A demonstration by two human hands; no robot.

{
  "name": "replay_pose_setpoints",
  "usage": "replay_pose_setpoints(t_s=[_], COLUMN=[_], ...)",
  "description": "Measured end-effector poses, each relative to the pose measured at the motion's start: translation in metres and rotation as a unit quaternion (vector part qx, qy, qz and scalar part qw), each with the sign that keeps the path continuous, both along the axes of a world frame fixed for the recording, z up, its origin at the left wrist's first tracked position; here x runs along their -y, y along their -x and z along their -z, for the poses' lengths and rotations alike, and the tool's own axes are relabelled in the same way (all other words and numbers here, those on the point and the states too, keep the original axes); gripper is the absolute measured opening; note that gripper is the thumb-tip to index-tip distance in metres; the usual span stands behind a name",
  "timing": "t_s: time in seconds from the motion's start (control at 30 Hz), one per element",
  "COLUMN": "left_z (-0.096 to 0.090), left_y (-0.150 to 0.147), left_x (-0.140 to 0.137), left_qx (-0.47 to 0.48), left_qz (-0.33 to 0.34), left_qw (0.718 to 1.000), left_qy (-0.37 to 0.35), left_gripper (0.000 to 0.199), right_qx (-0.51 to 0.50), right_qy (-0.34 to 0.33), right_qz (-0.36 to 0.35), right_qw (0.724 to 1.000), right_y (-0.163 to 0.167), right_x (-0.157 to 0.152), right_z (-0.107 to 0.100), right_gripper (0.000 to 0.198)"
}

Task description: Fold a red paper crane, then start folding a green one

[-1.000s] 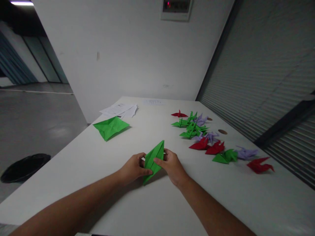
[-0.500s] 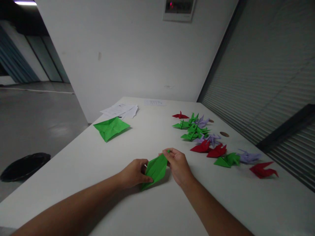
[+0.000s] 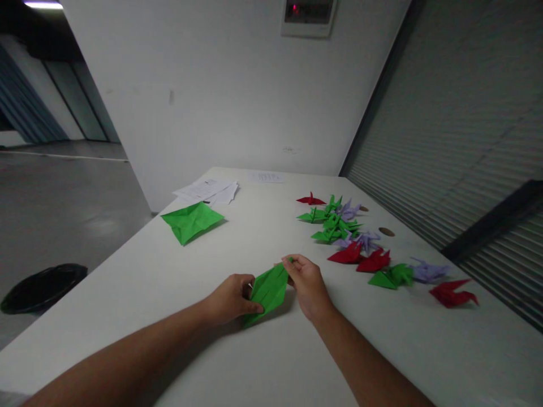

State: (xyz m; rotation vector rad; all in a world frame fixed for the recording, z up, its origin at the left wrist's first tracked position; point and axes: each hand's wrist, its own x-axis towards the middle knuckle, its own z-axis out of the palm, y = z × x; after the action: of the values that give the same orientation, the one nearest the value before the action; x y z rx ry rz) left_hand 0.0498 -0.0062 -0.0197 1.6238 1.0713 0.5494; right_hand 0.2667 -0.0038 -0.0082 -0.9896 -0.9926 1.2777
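A green piece of folded origami paper [image 3: 271,291] is held between both hands, just above the white table's near part. My left hand [image 3: 235,297] pinches its lower left side, thumb on the front face and fingers behind. At the upper right corner, my right hand [image 3: 307,282] grips the paper's tip between thumb and fingers. Creases run along the front face of the paper. The fingers behind it are partly hidden.
Several red, green and purple paper cranes [image 3: 375,260] lie along the table's right side. A creased green sheet [image 3: 193,222] rests at the left, near white printed papers [image 3: 210,191]. A black bin [image 3: 42,288] stands on the floor at left.
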Motion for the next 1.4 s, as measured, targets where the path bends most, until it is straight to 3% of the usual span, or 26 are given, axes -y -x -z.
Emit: replay_pose_setpoints(t_s=[0.23, 0.57, 0.77, 0.9, 1.13, 1.4], left_z=[0.006, 0.004, 0.004, 0.005, 0.001, 0.005], left_y=[0.000, -0.003, -0.001, -0.001, 0.001, 0.002], left_x=[-0.002, -0.002, -0.006, -0.005, -0.004, -0.005], left_qx=[0.144, 0.211, 0.193, 0.187, 0.269, 0.265], left_qz=[-0.053, -0.094, -0.087, -0.114, -0.161, -0.147], left_qw=[0.986, 0.973, 0.976, 0.974, 0.944, 0.948], left_qy=[0.070, 0.023, 0.055, 0.061, 0.106, 0.098], left_gripper=[0.044, 0.046, 0.051, 0.054, 0.065, 0.062], right_qx=[0.037, 0.124, 0.155, 0.098, 0.011, -0.007], right_qy=[-0.006, -0.006, 0.007, 0.017, 0.083, 0.074], right_qz=[-0.097, -0.180, -0.231, -0.263, -0.279, -0.317], right_qw=[0.995, 0.976, 0.960, 0.960, 0.957, 0.945], right_y=[0.016, 0.014, 0.018, 0.018, 0.009, 0.005], right_x=[0.007, 0.010, 0.015, 0.016, 0.020, 0.021], right_z=[0.007, 0.013, 0.016, 0.013, -0.002, 0.000], right_gripper=[0.046, 0.034, 0.031, 0.039, 0.036, 0.046])
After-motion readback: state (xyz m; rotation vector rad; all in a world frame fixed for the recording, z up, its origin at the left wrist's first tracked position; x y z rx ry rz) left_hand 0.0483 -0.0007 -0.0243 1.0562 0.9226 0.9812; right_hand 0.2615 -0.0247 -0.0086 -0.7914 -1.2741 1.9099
